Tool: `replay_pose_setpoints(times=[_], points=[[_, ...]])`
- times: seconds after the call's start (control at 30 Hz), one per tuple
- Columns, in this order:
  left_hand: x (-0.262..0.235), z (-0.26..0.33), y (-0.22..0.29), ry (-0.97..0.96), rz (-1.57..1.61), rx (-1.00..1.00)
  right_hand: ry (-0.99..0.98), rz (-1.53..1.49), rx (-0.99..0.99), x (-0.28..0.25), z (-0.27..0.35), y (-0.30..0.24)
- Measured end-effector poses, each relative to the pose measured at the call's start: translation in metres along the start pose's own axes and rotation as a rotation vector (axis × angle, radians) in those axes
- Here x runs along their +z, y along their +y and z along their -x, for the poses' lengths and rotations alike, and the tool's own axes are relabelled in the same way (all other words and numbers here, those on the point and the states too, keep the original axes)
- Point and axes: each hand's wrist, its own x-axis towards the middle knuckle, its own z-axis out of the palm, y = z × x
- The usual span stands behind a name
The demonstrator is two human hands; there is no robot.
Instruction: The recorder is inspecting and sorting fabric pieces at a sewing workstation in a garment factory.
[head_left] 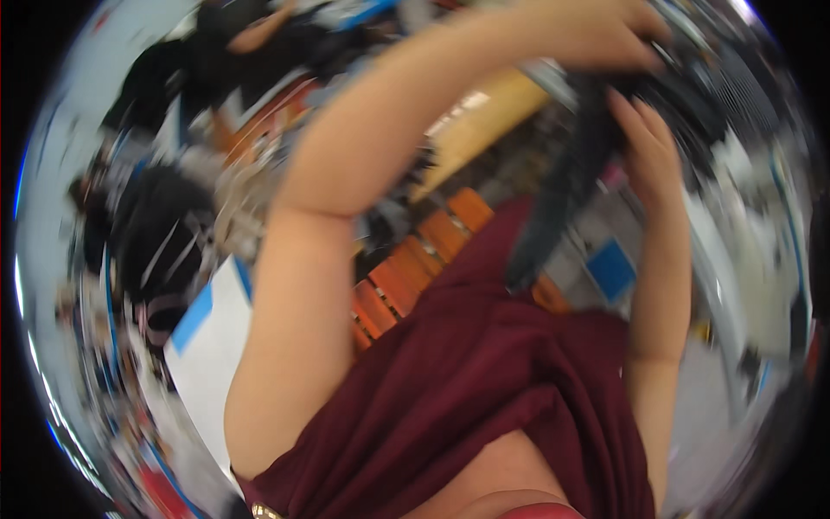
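With both fingers (644, 121) round dark strap (566, 186)

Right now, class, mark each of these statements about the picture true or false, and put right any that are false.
1. Both hands are raised to a dark strap. True: the left hand and the right hand are up at the dark strap.
2. The dark strap hangs down over a green cloth. False: it hangs over a dark red cloth.
3. Orange slats show between the two arms. True: the orange slats lie there.
4. The right hand rests flat on the table. False: it is lifted beside the strap.
5. The picture is sharp throughout. False: much of it is blurred.
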Motion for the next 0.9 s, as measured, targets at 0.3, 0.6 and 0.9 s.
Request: replay_pose_setpoints(times=[0.3, 0.6, 0.9], points=[[-0.027, -0.002, 0.025, 0.325, 0.506, -0.160, -0.129, -0.505, 0.354, -0.021, 0.048, -0.008], [-0.005, 0.036, -0.074, 0.380, 0.861, -0.278, -0.206, -0.448, 0.556, -0.053, 0.116, 0.021], [0.070, 0.063, -0.133, 0.445, 1.062, -0.409, -0.074, -0.008, 0.569, -0.128, 0.173, 0.031]])
